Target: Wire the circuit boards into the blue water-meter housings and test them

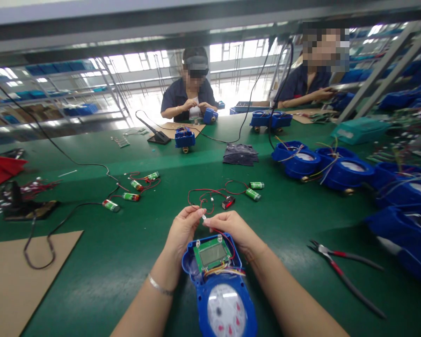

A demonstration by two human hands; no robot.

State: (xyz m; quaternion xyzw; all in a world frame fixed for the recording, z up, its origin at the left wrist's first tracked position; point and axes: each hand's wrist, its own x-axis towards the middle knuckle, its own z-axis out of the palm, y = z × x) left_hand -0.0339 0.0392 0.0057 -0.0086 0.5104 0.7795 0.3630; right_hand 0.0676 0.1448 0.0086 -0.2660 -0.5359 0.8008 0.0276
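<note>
My left hand (185, 227) and my right hand (233, 229) meet fingertip to fingertip at a small white wire connector (204, 217). Both are closed in a pinch on it; whether its two halves are joined I cannot tell. Below them lies a blue water meter (199, 292) with a round dial face. In its upper housing sits a green circuit board with a grey display (215, 254), and a red wire runs from there toward my right fingers. Just beyond my hands is a small black panel meter (228, 202) glowing red, with thin red and black leads.
Green batteries (253, 194) with wires lie ahead and to the left (131, 197). Red-handled cutting pliers (340, 262) rest at right, near several blue meter housings (351, 171). A soldering-type stand (17, 206) and cardboard (31, 276) are left. Two co-workers sit across the table.
</note>
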